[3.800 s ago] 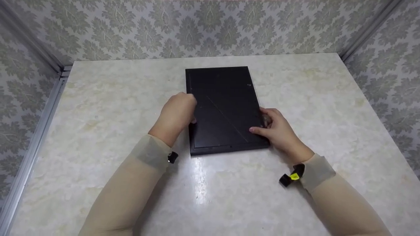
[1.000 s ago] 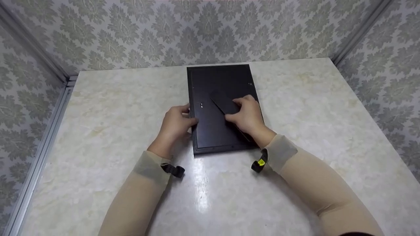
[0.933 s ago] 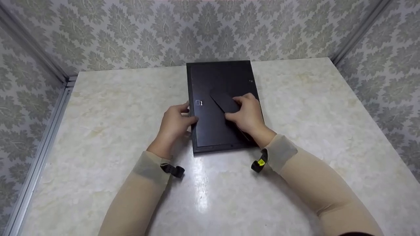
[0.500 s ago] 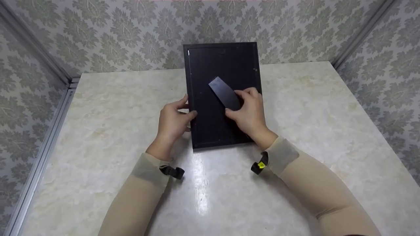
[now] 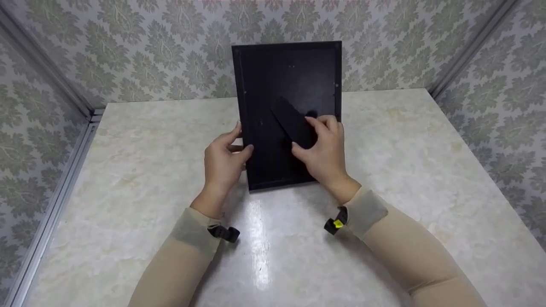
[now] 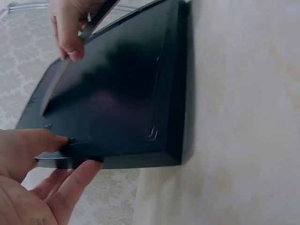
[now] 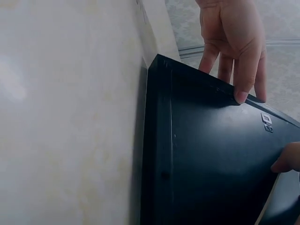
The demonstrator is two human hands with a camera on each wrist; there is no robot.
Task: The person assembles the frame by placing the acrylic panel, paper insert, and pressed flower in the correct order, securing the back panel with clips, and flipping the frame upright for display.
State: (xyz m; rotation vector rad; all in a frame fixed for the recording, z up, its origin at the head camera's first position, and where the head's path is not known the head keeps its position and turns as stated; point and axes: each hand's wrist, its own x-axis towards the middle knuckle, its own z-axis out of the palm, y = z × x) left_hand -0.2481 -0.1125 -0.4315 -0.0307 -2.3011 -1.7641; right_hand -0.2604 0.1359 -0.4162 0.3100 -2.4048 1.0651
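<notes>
A black picture frame (image 5: 273, 72), back side facing me, stands tilted up in the head view with its lower edge at the tabletop. My left hand (image 5: 224, 164) grips its left edge, thumb on the back and fingers behind; the left wrist view shows this grip close up. Across the back runs a slanted black easel leg (image 5: 290, 119), which my right hand (image 5: 326, 151) pinches between thumb and fingers. In the left wrist view the leg (image 6: 56, 89) stands out from the back panel. A small metal hanger (image 7: 266, 119) shows in the right wrist view. The frame's front is hidden.
The frame stands on a pale marbled table (image 5: 149, 170). Patterned wallpaper (image 5: 162, 47) rises behind the table's back edge and at both sides. A metal rail (image 5: 55, 192) runs along the left. Each wrist wears a black camera strap.
Earlier the frame lay flat, with my right hand at its right edge. That hand has since taken hold of the easel leg, and the frame's far end has tilted up.
</notes>
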